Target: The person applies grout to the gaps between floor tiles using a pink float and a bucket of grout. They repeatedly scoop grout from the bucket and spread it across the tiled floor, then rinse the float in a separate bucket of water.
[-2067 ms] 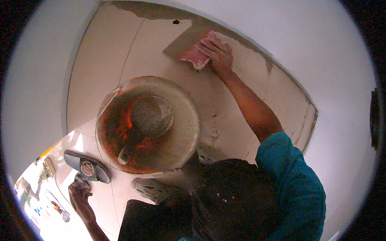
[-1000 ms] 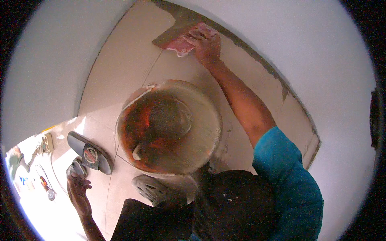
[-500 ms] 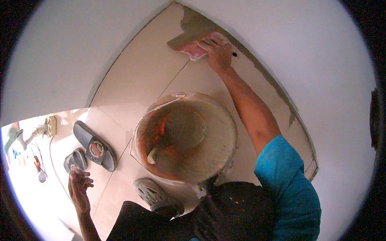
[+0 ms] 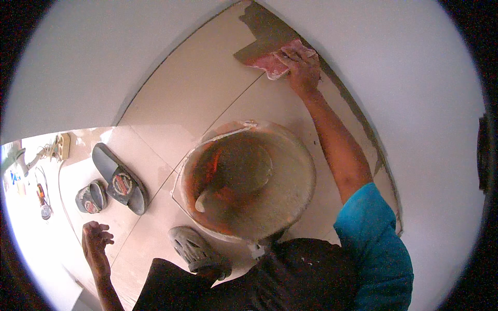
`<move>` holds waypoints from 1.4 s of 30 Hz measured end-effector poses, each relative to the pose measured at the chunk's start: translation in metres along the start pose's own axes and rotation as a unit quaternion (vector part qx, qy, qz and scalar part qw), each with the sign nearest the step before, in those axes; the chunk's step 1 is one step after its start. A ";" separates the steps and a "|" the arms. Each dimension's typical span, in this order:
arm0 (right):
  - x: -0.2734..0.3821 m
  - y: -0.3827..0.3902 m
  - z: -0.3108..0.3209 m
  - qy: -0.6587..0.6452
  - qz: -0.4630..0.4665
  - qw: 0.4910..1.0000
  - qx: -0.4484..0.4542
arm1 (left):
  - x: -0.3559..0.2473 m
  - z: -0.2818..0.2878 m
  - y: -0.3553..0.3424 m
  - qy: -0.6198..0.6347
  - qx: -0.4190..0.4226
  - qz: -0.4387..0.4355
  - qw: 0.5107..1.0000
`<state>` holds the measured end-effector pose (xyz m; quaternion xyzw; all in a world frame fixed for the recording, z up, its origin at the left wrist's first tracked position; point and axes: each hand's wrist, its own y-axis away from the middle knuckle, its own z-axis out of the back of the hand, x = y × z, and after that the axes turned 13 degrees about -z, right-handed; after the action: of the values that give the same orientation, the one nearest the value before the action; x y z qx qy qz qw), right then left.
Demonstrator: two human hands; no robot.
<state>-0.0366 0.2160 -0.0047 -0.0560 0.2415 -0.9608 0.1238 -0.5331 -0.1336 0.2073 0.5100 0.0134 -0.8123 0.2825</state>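
My right hand (image 4: pixel 303 67) presses a pink cloth-like pad (image 4: pixel 272 65) with pale edges flat on the tiled floor, close to the right wall. Its fingers lie bent over the pad. Wet grey cement-like paste (image 4: pixel 272 31) covers the floor past the pad, up toward the far corner. At the lower left, my left hand (image 4: pixel 97 243) hangs empty, its fingers loosely curled and apart. Between my arms stands a stained bucket (image 4: pixel 298 207) with a wire handle. Inside it are murky contents and a pale rounded thing (image 4: pixel 200 203) that I cannot identify.
White walls meet at the far corner. Dark slide sandals (image 4: pixel 122 179) lie left of the bucket, and a grey perforated clog (image 4: pixel 194 249) is in front of it. Farther left are an orange-handled tool (image 4: pixel 41 197), a power strip (image 4: pixel 63 146) and a cable.
The view has shifted slightly, with the far corner now farther right. My left hand has drawn nearer to me, away from the smaller-looking sandal. My right hand stays on the pink pad.
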 end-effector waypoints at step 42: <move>0.090 -0.130 0.062 0.104 -0.109 0.958 0.244 | 0.049 0.001 0.068 0.005 -0.061 0.069 0.996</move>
<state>-0.1401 0.2752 0.1167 0.0500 0.0033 -0.9987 0.0024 -0.5175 -0.2123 0.1849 0.4951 0.0294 -0.7863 0.3685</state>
